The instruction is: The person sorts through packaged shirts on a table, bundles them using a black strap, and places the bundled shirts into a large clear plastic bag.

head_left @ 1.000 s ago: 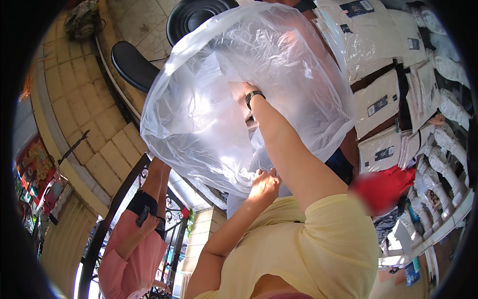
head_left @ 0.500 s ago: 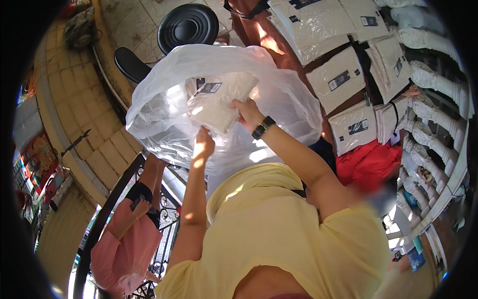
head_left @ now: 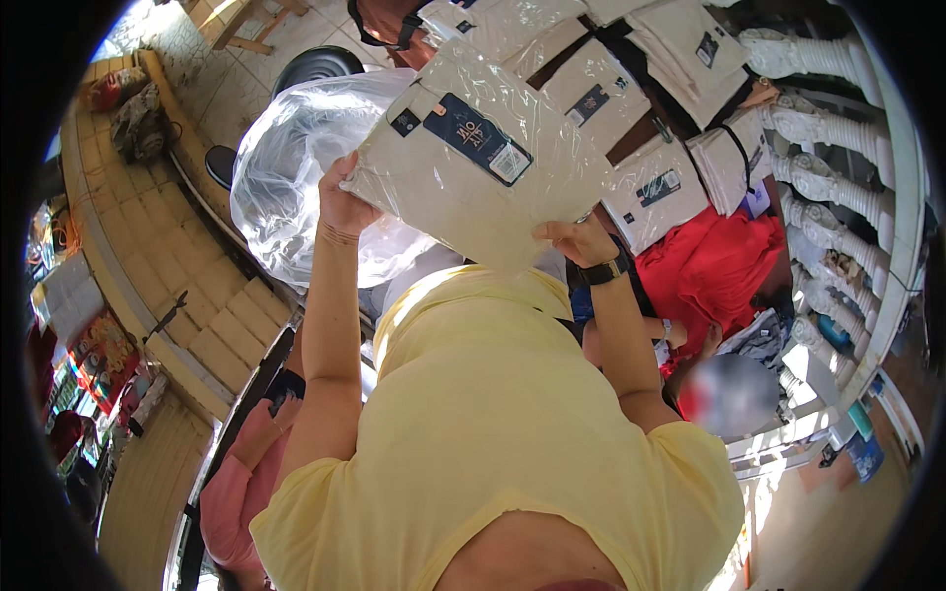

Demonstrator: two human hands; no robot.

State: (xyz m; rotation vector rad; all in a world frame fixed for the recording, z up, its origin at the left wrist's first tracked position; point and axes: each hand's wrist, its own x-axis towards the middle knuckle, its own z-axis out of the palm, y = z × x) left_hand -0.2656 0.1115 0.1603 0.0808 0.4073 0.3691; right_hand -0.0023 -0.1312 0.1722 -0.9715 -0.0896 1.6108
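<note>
- Your left hand [head_left: 340, 202] is closed on the left edge of a cream folded garment in a clear wrapper [head_left: 473, 163], fingers curled behind the wrapper, so you see only the back of the hand and the wrist.
- Your right hand [head_left: 576, 239] pinches the lower right corner of the same packet, with a black wristwatch [head_left: 603, 269] just below it on the wrist.
- The packet is held up flat between both hands, above your yellow shirt [head_left: 493, 433], with its dark label facing the camera.
- Just left of the packet, partly behind your left hand, the big clear plastic bag [head_left: 296, 177] hangs slack; I cannot tell whether any finger holds it.
- As I judge it, the packet is out of the bag and in your grip; where it goes is not yet settled.
- Right of the packet, more wrapped cream garments [head_left: 670, 182] lie in rows, with a red cloth [head_left: 714, 271] below them.
- Hard to make out: what is left inside the bag, since the film glares and crumples.
- The packet's far edge blends into the rows behind it.
- A person in pink [head_left: 246, 483] below your left elbow is largely cut off by your arm and shirt.
- The fisheye rim bends and darkens everything at the edges.
</note>
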